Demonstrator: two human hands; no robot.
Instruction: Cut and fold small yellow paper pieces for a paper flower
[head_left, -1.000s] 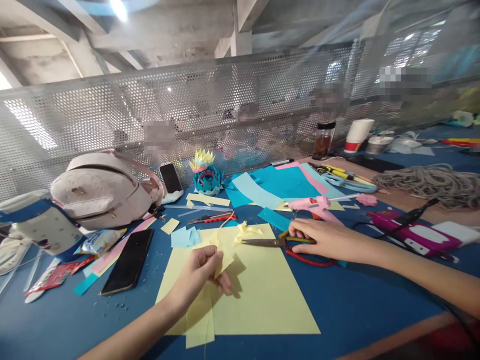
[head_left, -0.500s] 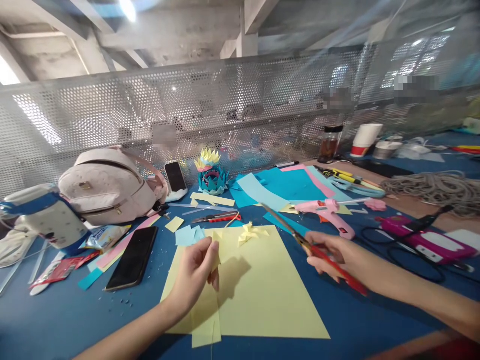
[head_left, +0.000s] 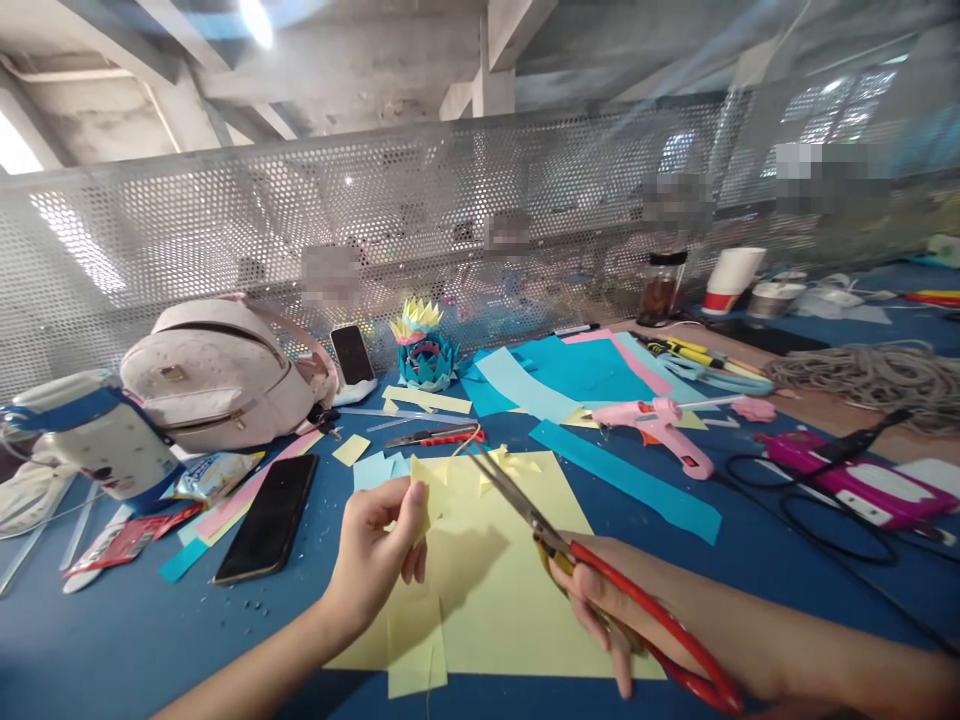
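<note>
A small piece of yellow paper (head_left: 421, 494) is pinched between the thumb and fingers of my left hand (head_left: 382, 540), above a large yellow sheet (head_left: 517, 590). My right hand (head_left: 600, 590) grips red-handled scissors (head_left: 517, 495), their blades pointing up and left toward the left hand, apart from the held paper. A narrower yellow strip (head_left: 417, 645) lies on the sheet's near left part. Cut yellow pieces (head_left: 517, 462) rest at its far edge, partly behind the blades. Light blue paper squares (head_left: 371, 470) lie just beyond my left hand.
A pink glue gun (head_left: 660, 425) and a blue paper strip (head_left: 637, 485) lie at right. Behind stand a layered paper flower (head_left: 426, 350) and blue sheets (head_left: 570, 365). A phone (head_left: 266, 520), backpack (head_left: 217, 375) and cup (head_left: 97, 430) are at left. A red cutter (head_left: 442, 437) lies ahead.
My right hand has swung left and nearer with the scissors, bringing the blades over the yellow sheet and uncovering the blue strip. My left hand has shifted slightly left, still pinching the paper.
</note>
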